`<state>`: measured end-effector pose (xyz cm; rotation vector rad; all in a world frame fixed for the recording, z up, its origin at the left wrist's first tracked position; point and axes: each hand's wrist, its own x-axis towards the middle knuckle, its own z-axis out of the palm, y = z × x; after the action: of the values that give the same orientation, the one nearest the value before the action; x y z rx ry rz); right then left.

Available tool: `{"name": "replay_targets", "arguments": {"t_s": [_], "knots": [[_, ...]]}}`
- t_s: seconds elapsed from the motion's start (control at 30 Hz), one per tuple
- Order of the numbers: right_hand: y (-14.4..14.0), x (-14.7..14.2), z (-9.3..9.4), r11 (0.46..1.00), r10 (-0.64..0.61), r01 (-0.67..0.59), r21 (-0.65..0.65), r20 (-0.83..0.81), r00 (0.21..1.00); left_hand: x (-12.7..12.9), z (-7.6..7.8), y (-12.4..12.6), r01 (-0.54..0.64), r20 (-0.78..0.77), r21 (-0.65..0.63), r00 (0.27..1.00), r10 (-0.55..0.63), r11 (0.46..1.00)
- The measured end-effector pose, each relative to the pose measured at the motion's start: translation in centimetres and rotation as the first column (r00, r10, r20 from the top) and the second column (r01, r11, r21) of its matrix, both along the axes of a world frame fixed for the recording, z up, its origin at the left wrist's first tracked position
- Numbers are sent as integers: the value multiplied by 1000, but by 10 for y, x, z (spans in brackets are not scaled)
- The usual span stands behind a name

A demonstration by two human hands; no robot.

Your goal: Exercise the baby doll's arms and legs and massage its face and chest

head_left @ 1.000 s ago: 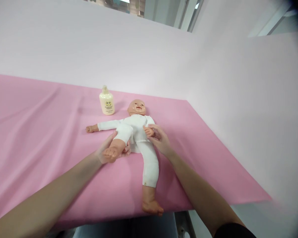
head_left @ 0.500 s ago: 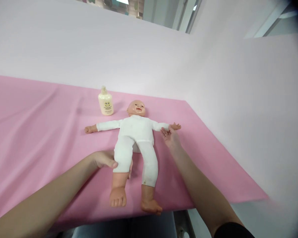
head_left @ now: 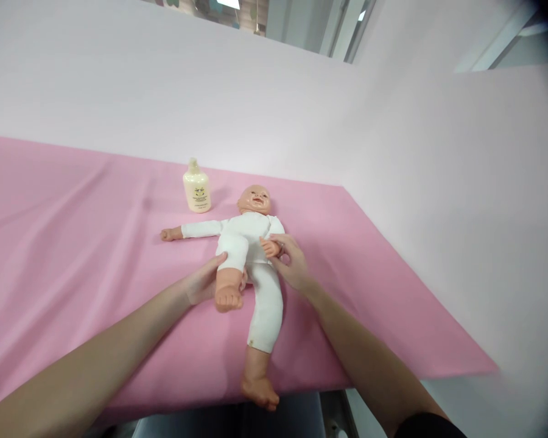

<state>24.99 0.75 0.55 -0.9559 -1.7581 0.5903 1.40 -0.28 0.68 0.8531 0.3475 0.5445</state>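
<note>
My left hand point(head_left: 204, 281), centre frame, grips the doll's point(head_left: 249, 234) bent leg below the knee, foot lifted toward me; my right hand point(head_left: 290, 263), just right of it, holds the doll's small hand between fingers and thumb, folded across its white-suited belly. The doll lies face up mid-frame on the pink sheet point(head_left: 73, 243), head toward the top, other arm stretched to the left, other leg straight with its foot at the sheet's lower edge. A cream bottle point(head_left: 196, 190) stands upright just upper left of the head, apart from it, before a pale wall point(head_left: 164, 91).
</note>
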Motion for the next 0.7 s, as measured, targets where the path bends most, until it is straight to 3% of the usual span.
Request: {"name": "replay_targets", "arguments": {"t_s": [0.07, 0.17, 0.23, 0.3, 0.43, 0.5, 0.6, 0.7], "knots": [[4, 4, 4, 994, -36, 17, -107, -171, 985, -5, 5, -2, 180, -39, 129, 983, -177, 975], [9, 10, 12, 972, -121, 22, -236, -416, 901, -12, 19, -5, 494, -167, 256, 869, -465, 831], [14, 17, 14, 957, -203, 53, -286, -527, 825, -12, 28, -6, 609, -226, 258, 793, -566, 750], [21, 26, 9, 927, -292, 66, -369, -601, 744, -11, 34, -6, 637, -255, 266, 770, -585, 723], [36, 41, -7, 831, -454, 34, -555, -643, 617, -8, 36, -5, 633, -294, 313, 773, -562, 708], [36, 39, -7, 817, -486, 44, -575, -645, 589, -9, 33, -5, 642, -279, 304, 766, -579, 704], [24, 25, 4, 887, -401, 99, -451, -647, 648, -13, 21, -3, 570, -194, 283, 822, -536, 771], [8, 7, 12, 960, -231, 97, -263, -547, 804, -14, 4, 0, 324, -67, 262, 946, -318, 909]]}}
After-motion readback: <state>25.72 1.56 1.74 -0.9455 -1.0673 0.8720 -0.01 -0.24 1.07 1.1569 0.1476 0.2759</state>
